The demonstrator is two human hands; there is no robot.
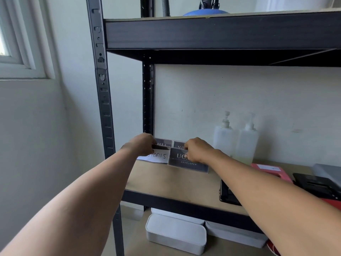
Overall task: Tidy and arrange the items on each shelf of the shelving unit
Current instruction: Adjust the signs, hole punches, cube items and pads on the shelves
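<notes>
A black metal shelving unit [103, 93] stands against a pale wall beside a window, and on its wooden middle shelf [171, 183] four name cards sit in a cluster at the back left. The left hand [143, 145] pinches the top edge of the white handwritten card [159, 157], its fingers curled over it, while the right hand [198, 149] grips the dark card marked DEVELOPER [186, 163] just beside it. Two more dark cards [164, 143] stand behind them, and two clear pump bottles [238, 141] stand near the right hand.
</notes>
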